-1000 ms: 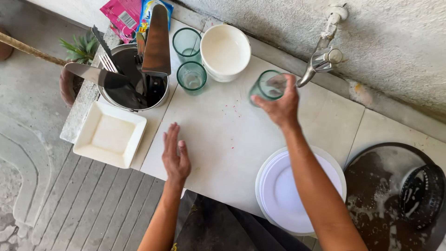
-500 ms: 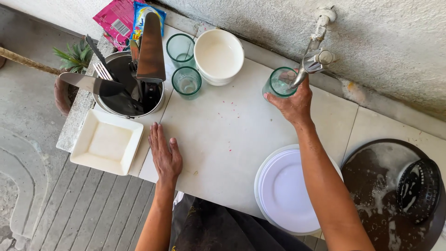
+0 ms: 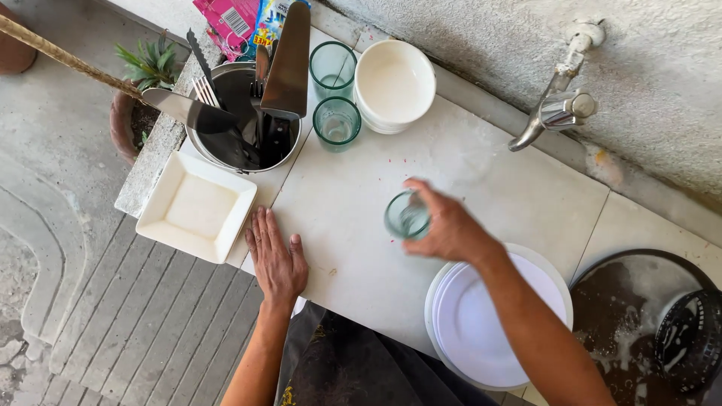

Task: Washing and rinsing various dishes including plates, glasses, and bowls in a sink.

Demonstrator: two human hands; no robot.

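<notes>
My right hand (image 3: 450,225) grips a green-tinted drinking glass (image 3: 406,216) above the middle of the white tiled counter (image 3: 353,218), away from the metal tap (image 3: 553,113) on the wall. My left hand (image 3: 277,257) lies flat, fingers together, on the counter's near left edge, beside a square white dish (image 3: 197,207). Two more green glasses (image 3: 336,120) stand at the back next to a stack of white bowls (image 3: 394,84).
A steel pot (image 3: 241,120) holds knives, a fork and a spatula at the back left. White plates (image 3: 489,316) are stacked at the near right. A dark soapy basin (image 3: 647,323) sits far right. A potted plant (image 3: 143,83) stands left.
My right hand has drawn the glass away from under the tap, down and left over the counter. My left hand has slid slightly toward the counter's near edge.
</notes>
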